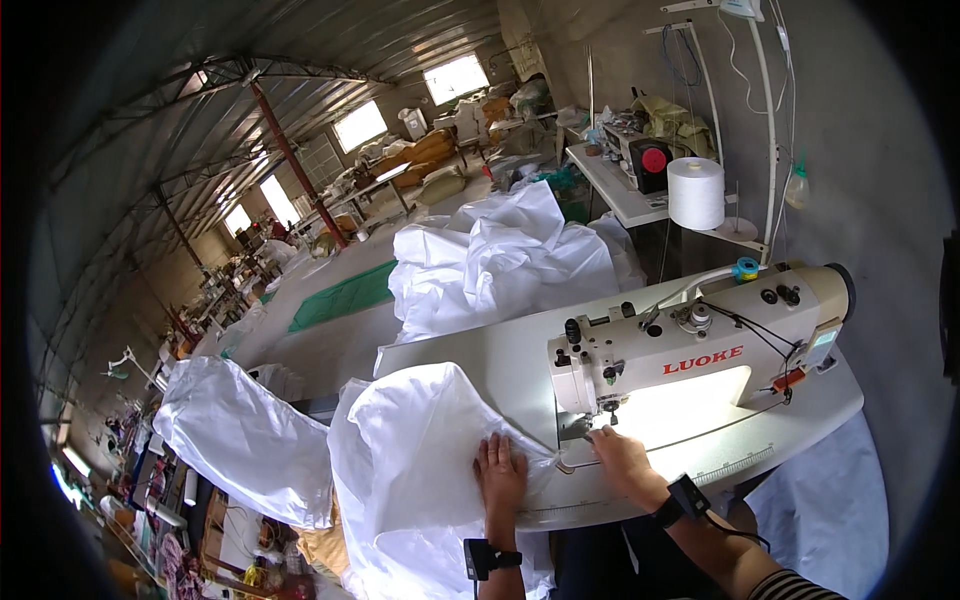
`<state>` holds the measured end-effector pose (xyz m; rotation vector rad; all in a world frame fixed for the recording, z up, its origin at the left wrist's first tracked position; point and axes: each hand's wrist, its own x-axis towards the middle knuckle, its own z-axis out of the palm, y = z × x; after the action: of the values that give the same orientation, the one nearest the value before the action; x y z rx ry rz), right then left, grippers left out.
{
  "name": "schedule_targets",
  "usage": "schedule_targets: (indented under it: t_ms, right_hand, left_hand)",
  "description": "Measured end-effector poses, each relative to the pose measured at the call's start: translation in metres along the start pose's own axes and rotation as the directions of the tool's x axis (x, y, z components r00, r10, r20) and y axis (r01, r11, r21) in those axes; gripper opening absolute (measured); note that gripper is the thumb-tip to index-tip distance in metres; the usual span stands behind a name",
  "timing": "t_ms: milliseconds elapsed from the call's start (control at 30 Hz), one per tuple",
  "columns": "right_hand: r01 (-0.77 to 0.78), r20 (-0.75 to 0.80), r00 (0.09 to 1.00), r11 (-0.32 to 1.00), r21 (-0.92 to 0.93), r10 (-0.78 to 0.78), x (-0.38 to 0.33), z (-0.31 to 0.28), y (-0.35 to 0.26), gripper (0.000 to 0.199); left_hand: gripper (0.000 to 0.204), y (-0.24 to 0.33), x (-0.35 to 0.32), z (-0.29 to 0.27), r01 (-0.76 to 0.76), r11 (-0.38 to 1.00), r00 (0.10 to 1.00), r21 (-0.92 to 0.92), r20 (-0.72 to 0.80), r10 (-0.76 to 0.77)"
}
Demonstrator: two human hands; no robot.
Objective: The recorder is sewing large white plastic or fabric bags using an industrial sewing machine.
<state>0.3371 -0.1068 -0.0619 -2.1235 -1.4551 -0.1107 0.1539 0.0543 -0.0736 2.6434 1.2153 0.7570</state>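
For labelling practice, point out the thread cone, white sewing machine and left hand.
Thread cone (696, 195), head view: white side.
White sewing machine (690, 340), head view: upper casing.
Left hand (501, 482), head view: its back.

The white fabric (400, 430) is slightly shiny stuff, pretty loose and wrinkly, spread under the left hand (500, 475) and puffing up into a big soft hump beside it. One edge slopes past those fingertips and narrows toward the right hand (625, 465). The sewing machine (690, 335) is a cream-coloured one, upright just beyond the right hand, work area brightly lit.
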Motion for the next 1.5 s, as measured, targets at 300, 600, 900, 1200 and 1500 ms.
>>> schedule_targets:
  t_ms: [300,600,900,1200,1500]
  right_hand:
    - [0.343,0.008,0.939,0.931,-0.13,-0.345,-0.013,-0.025,-0.012,0.04]
    - [0.317,0.124,0.91,0.856,0.409,-0.397,0.016,-0.015,-0.077,0.018]
    - [0.67,0.269,0.645,0.699,0.253,-0.715,-0.002,-0.037,-0.069,0.031]
    - [0.458,0.058,0.851,0.791,0.405,-0.522,-0.014,-0.015,-0.106,0.012]
    - [0.458,-0.242,0.867,0.502,0.734,-0.436,0.116,-0.196,-0.224,0.014]
  left_hand:
    - [0.042,-0.01,-0.02,-0.017,-0.057,0.97,0.998,-0.238,0.017,0.063]
    - [0.034,-0.02,-0.057,-0.035,-0.013,0.621,1.0,-0.784,0.007,0.029]
    - [0.031,-0.04,-0.088,-0.062,0.086,0.585,0.996,-0.807,0.081,-0.036]
    - [0.031,-0.039,-0.08,-0.056,0.043,0.548,0.999,-0.835,0.053,0.003]
    - [0.038,-0.031,-0.175,-0.239,-0.224,0.271,0.843,-0.936,-0.326,-0.428]
